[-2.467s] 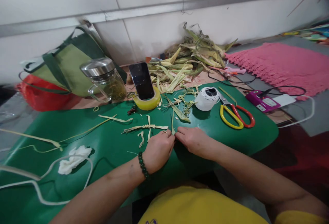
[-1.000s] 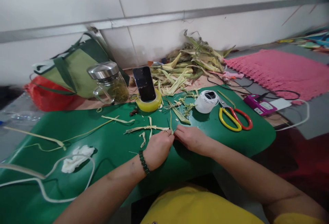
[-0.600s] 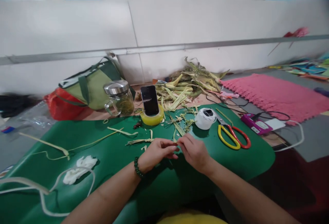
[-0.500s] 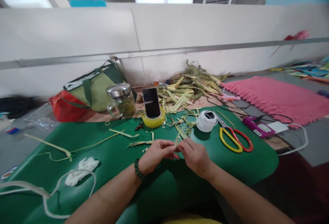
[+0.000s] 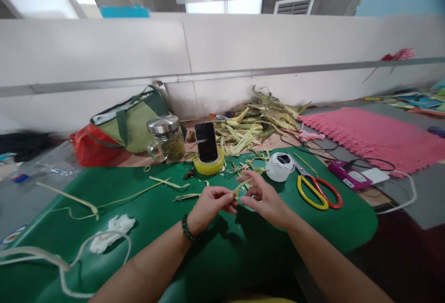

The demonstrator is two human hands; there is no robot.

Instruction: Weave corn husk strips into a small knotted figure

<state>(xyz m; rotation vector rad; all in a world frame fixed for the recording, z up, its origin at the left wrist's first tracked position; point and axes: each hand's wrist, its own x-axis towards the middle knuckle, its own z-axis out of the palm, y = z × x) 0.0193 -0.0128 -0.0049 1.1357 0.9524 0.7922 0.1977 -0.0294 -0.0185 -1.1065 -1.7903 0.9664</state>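
Note:
My left hand [image 5: 212, 206], with a dark bead bracelet at the wrist, pinches a pale strip of corn husk [image 5: 240, 186] between thumb and fingertips. The strip sticks out to the upper right. Close beside it, my right hand [image 5: 267, 203] has its fingers apart, thumb separate from the rest; it appears to hold nothing. Behind the hands lie husk scraps and dried sprigs [image 5: 248, 161]. A white spool of thread or cord [image 5: 278, 168] stands beyond my right hand, with yellow-and-red-handled scissors [image 5: 316, 191] to its right. A tied husk piece [image 5: 187, 197] lies left of my left hand.
A phone [image 5: 206, 141] leans upright in a yellow tape roll [image 5: 208, 167], beside a lidded glass mug [image 5: 167, 145]. Corn husks [image 5: 267, 113] are heaped at the back. A crumpled tissue [image 5: 113, 234] and white cable [image 5: 64, 275] lie left; a purple power strip [image 5: 349, 176] sits right.
My right hand has let go of the husk strip, moved slightly right and spread its fingers. My left hand still pinches the strip. The view has tilted slightly upward.

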